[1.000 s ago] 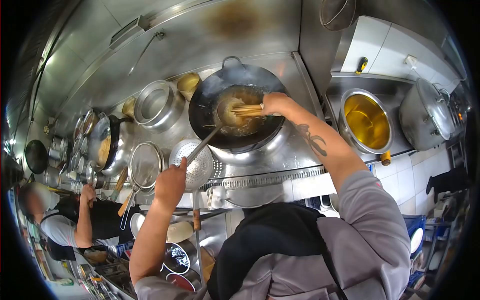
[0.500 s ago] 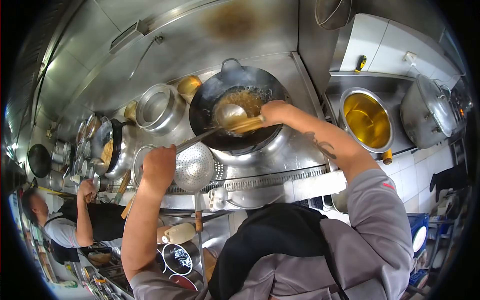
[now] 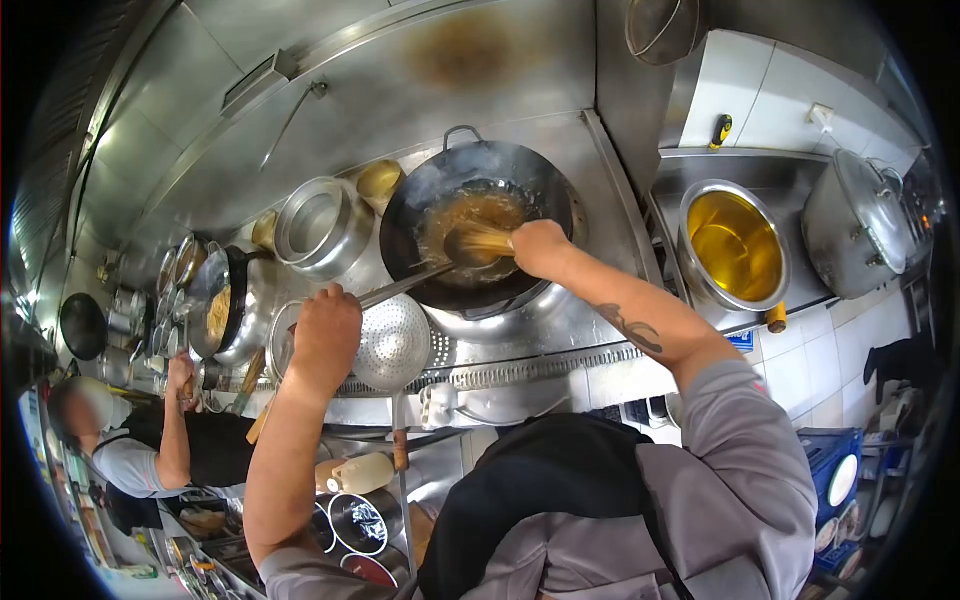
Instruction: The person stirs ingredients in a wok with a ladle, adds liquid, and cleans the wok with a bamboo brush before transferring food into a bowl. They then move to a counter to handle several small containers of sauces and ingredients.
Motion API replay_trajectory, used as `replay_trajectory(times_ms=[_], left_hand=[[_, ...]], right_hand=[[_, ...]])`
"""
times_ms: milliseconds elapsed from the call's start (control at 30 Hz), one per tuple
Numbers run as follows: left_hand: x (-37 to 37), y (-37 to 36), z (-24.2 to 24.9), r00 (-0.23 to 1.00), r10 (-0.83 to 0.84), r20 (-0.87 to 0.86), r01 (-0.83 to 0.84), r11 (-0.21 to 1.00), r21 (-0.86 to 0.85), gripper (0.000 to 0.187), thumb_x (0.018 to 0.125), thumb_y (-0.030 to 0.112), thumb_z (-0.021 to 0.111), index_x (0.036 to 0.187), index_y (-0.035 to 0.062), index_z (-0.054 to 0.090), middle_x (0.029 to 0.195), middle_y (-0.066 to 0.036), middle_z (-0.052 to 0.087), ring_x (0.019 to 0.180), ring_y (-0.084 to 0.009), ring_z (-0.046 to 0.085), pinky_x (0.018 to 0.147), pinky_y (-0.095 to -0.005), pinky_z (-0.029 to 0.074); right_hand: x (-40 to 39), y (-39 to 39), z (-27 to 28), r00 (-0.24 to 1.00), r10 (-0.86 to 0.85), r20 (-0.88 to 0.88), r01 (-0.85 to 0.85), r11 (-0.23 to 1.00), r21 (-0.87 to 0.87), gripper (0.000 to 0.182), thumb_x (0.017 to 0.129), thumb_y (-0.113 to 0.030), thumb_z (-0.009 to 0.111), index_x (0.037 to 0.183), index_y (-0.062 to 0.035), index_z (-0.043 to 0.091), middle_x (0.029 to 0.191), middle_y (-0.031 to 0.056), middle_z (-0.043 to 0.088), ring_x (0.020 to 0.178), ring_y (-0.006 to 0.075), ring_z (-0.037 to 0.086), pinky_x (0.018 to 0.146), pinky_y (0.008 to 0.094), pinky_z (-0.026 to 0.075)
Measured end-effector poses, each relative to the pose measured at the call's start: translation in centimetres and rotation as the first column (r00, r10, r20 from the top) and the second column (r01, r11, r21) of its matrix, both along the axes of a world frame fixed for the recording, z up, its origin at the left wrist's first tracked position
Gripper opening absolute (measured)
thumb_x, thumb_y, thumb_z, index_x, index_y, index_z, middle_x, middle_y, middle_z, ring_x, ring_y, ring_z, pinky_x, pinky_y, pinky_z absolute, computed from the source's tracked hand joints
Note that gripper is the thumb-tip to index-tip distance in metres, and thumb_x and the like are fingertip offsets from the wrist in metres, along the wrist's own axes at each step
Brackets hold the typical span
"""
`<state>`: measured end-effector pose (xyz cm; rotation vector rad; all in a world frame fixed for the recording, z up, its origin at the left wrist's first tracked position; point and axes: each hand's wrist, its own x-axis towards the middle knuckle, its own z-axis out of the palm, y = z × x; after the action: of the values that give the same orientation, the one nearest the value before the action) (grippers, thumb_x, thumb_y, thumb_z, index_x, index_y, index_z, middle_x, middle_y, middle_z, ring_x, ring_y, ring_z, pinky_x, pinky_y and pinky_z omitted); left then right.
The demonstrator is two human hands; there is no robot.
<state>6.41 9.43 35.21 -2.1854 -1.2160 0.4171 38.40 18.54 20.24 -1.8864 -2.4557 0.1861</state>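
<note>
A black wok [image 3: 402,225] stands on the burner with bubbling brownish liquid [image 3: 480,212] in it. My left hand [image 3: 325,330] is closed around the handle of a metal ladle [image 3: 408,286], whose bowl dips into the wok. In my right hand [image 3: 541,248] is a bamboo wok brush [image 3: 488,242], its bristles pressed at the ladle bowl and blurred by motion. The brush partly covers the bowl. Just below my left hand's reach, a round perforated strainer [image 3: 392,345] lies beside the wok.
Left of the wok are a metal pot [image 3: 318,230] and a brass-coloured container [image 3: 381,183]. A pot of yellow oil [image 3: 735,245] and a lidded stockpot [image 3: 855,225] stand at right. A co-worker [image 3: 170,440] works over another wok [image 3: 232,300] at left.
My right hand has moved slightly down and left with the brush. The ladle bowl, pale and facing up before, now looks darker and turned, and my left hand has shifted slightly.
</note>
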Motion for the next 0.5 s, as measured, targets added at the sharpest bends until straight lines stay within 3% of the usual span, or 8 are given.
replay_trajectory(times_ms=[33, 100, 233, 300, 333, 400, 433, 500], left_hand=[[-0.1, -0.2, -0.1, 1.000, 0.001, -0.005, -0.001, 1.000, -0.004, 0.008, 0.076, 0.007, 0.057, 0.083, 0.0064, 0.061, 0.088, -0.011, 0.059, 0.085, -0.0254, 0.062, 0.072, -0.0363, 0.050], [-0.5, -0.6, -0.1, 0.997, -0.068, 0.026, 0.067, 0.997, 0.046, 0.009, 0.077, 0.009, 0.058, 0.082, 0.0054, 0.064, 0.086, -0.010, 0.061, 0.085, -0.0243, 0.062, 0.070, -0.0330, 0.051], [-4.8, -0.7, -5.7, 0.979, -0.131, 0.156, 0.130, 0.991, 0.012, 0.008, 0.079, 0.011, 0.060, 0.080, 0.0041, 0.063, 0.083, -0.012, 0.063, 0.082, -0.0258, 0.064, 0.065, -0.0347, 0.050], [-7.8, -0.6, -8.6, 0.734, 0.179, 0.656, 0.077, 0.936, -0.342, 0.017, 0.083, 0.017, 0.063, 0.079, 0.0010, 0.062, 0.072, -0.008, 0.063, 0.068, -0.0197, 0.063, 0.058, -0.0330, 0.047], [-8.3, -1.0, -9.6, 0.738, 0.174, 0.652, 0.083, 0.935, -0.343, 0.017, 0.083, 0.017, 0.063, 0.079, 0.0010, 0.062, 0.072, -0.008, 0.063, 0.068, -0.0197, 0.063, 0.058, -0.0330, 0.047], [-9.4, -2.0, -11.1, 0.377, 0.668, 0.642, 0.106, 0.657, -0.746, 0.029, 0.085, 0.026, 0.066, 0.080, -0.0025, 0.061, 0.064, -0.004, 0.057, 0.057, -0.0131, 0.056, 0.054, -0.0300, 0.044], [-9.4, -2.5, -11.6, 0.377, 0.665, 0.644, 0.105, 0.661, -0.743, 0.029, 0.085, 0.026, 0.066, 0.080, -0.0025, 0.061, 0.064, -0.004, 0.057, 0.057, -0.0131, 0.056, 0.054, -0.0300, 0.044], [-9.1, -3.7, -12.9, 0.363, 0.774, 0.519, 0.070, 0.532, -0.844, 0.034, 0.085, 0.028, 0.067, 0.081, -0.0046, 0.060, 0.063, 0.001, 0.051, 0.057, -0.0080, 0.048, 0.054, -0.0261, 0.043]], right_hand=[[-0.5, -0.5, -0.4, 0.998, 0.063, 0.019, -0.063, 0.998, 0.015, 0.028, 0.081, -0.028, 0.059, 0.092, -0.0055, 0.071, 0.093, 0.0150, 0.069, 0.089, 0.0303, 0.067, 0.080, 0.0406, 0.052], [1.2, 0.4, 0.5, 0.998, -0.018, -0.052, 0.009, 0.988, -0.157, 0.027, 0.081, -0.028, 0.060, 0.093, -0.0064, 0.071, 0.094, 0.0150, 0.069, 0.090, 0.0292, 0.067, 0.080, 0.0398, 0.052], [4.6, 2.3, 3.8, 0.983, -0.167, -0.071, 0.175, 0.977, 0.123, 0.028, 0.074, -0.032, 0.069, 0.085, -0.0064, 0.071, 0.089, 0.0154, 0.069, 0.086, 0.0311, 0.067, 0.077, 0.0415, 0.053], [5.0, 3.2, 3.6, 0.981, -0.169, -0.097, 0.186, 0.960, 0.210, 0.031, 0.075, -0.033, 0.070, 0.090, -0.0063, 0.069, 0.088, 0.0149, 0.069, 0.085, 0.0317, 0.066, 0.076, 0.0422, 0.053], [4.7, 3.9, 3.6, 0.978, -0.160, -0.131, 0.187, 0.955, 0.229, 0.029, 0.076, -0.032, 0.068, 0.092, -0.0067, 0.070, 0.090, 0.0143, 0.069, 0.087, 0.0306, 0.066, 0.077, 0.0409, 0.053], [4.4, 5.1, 2.4, 0.977, -0.095, -0.188, 0.147, 0.949, 0.280, 0.030, 0.078, -0.031, 0.066, 0.095, -0.0070, 0.069, 0.091, 0.0138, 0.069, 0.088, 0.0305, 0.066, 0.078, 0.0402, 0.052], [4.3, 5.2, 1.8, 0.977, -0.093, -0.190, 0.146, 0.948, 0.285, 0.030, 0.078, -0.031, 0.066, 0.095, -0.0070, 0.069, 0.091, 0.0138, 0.069, 0.088, 0.0305, 0.066, 0.078, 0.0402, 0.052], [4.1, 5.2, 0.8, 0.994, 0.107, -0.019, -0.102, 0.976, 0.191, 0.028, 0.076, -0.030, 0.067, 0.092, -0.0071, 0.070, 0.092, 0.0137, 0.069, 0.087, 0.0307, 0.066, 0.077, 0.0406, 0.052]])
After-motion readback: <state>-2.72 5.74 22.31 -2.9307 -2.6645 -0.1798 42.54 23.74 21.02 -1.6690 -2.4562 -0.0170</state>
